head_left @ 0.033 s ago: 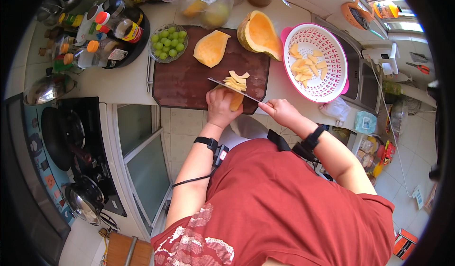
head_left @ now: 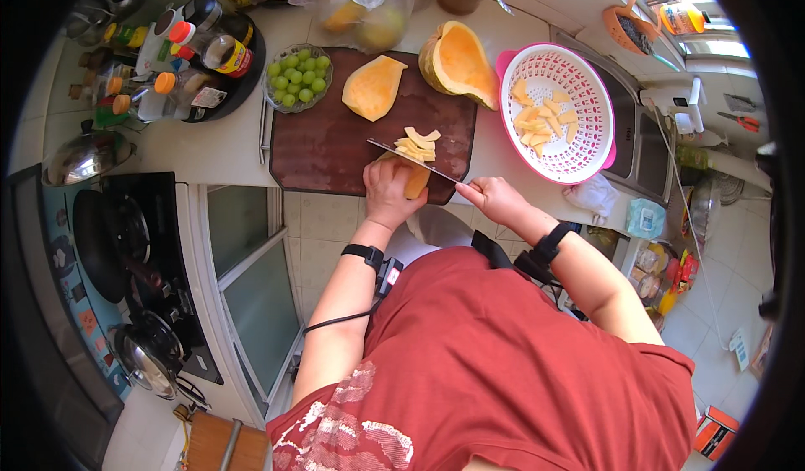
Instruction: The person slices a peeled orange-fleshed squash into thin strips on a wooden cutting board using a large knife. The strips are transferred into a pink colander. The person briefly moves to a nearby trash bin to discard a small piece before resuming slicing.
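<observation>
Grips the knife (head_left: 411, 160) by its handle in the closed right hand (head_left: 499, 200). Holds the pumpkin piece (head_left: 417, 183) under curled fingers of the left hand (head_left: 392, 192) at the near edge of the cutting board (head_left: 310, 152). Positions the blade between the piece and the cut slices (head_left: 417, 145). Has further slices (head_left: 530, 122) in the colander (head_left: 579, 154) at right.

Bright; upper-right glare; bent edges

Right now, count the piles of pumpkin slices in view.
2: a small pile on the cutting board beside the knife, a scattered pile in the colander. Some slices may be hidden by the left hand.
</observation>
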`<control>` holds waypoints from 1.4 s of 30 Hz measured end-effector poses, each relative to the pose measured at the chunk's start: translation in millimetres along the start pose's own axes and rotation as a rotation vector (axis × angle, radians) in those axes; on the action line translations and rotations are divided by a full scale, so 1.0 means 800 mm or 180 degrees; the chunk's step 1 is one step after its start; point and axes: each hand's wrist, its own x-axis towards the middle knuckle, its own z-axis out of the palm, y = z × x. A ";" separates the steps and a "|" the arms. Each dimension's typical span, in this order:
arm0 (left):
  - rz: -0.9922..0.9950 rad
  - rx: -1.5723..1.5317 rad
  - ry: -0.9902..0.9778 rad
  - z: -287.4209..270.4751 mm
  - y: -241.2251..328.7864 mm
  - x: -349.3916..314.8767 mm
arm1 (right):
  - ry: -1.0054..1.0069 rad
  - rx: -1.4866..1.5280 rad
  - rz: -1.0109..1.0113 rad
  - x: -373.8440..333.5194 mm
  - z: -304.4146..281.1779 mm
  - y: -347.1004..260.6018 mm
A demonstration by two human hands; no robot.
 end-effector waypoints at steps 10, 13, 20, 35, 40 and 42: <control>0.0087 0.0028 -0.0015 -0.004 -0.002 0.002 | -0.0038 0.0018 -0.0064 -0.048 -0.026 -0.015; -0.0026 -0.0104 0.0042 -0.001 -0.002 0.004 | -0.0163 -0.0023 0.0118 -0.046 -0.026 -0.023; 0.0050 -0.0035 0.0050 0.003 -0.007 -0.002 | 0.0004 -0.0219 0.0028 -0.009 -0.001 -0.016; 0.0134 -0.0153 0.0048 -0.001 -0.012 -0.005 | -0.0119 -0.0055 0.0110 -0.051 -0.016 -0.026; 0.0171 -0.0188 0.0138 0.000 -0.013 -0.004 | -0.0052 -0.0251 0.0152 -0.040 -0.007 -0.033; 0.0178 -0.0215 0.0118 0.000 -0.014 -0.005 | -0.0023 -0.0265 0.0152 -0.029 0.000 -0.031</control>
